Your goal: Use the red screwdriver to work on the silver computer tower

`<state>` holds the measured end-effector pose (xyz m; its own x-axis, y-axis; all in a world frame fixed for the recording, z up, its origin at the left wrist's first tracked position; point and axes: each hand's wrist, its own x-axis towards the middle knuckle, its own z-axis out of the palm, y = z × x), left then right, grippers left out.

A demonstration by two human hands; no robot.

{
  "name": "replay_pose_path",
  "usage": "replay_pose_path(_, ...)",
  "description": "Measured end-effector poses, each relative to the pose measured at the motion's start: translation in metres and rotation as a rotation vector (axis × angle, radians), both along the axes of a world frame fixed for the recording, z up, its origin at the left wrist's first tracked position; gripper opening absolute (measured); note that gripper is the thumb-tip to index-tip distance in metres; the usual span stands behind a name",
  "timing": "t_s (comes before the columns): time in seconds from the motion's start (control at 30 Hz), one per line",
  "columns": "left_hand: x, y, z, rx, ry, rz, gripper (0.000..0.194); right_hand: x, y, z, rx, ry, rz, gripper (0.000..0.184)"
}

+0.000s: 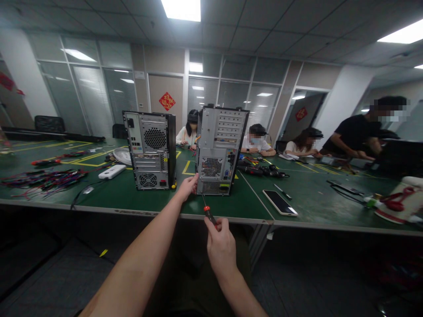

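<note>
**Screwdriver at tower's lower rear edge: brace left, drive right, check tip**

Far left of the left grip: tangle of thin wires [46, 178], then a white plastic device [112, 171], both on the tabletop [109, 199]. Clear of the work, fine where they are.

Just left of the left grip: first PC tower [152, 152], upright, rear panel facing the wearer. Watch the elbow doesn't nudge it.

Left grip [187, 187]: fingers on the lower left edge of the second PC tower [218, 152]; can't tell if pinching or just bracing. That tower stands upright ahead of the right grip, rear out. Firm hold here is worth having, since push from the driver could slide the case.

Right grip [222, 240]: closed on the handle of a screwdriver [208, 211], shaft angled up and away to the panel's bottom edge. Can't see whether the tip is seated. I'd square shaft to screw axis before torque, press steadily, turn slowly; off-angle likely cams out.

Right of right grip: smartphone [280, 202], pen-like tool [283, 191] just beyond it. Keep the wrist clear.
</note>
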<state>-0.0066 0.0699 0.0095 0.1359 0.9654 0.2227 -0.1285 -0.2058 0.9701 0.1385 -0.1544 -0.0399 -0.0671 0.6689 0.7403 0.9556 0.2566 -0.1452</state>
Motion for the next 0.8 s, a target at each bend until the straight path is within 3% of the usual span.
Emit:
replay_pose_path(0.53,0.0013,-0.0026,0.0022,-0.016,-0.019,0.007,0.071,-0.0018,-0.0003,0.0078,-0.158,0.388,0.147,0.026)
replay_pose_path(0.8,0.0,0.0007,0.0003,-0.012,0.004,0.01,0.071,-0.0008,-0.0022,0.006,-0.067,0.194,0.064,0.031)
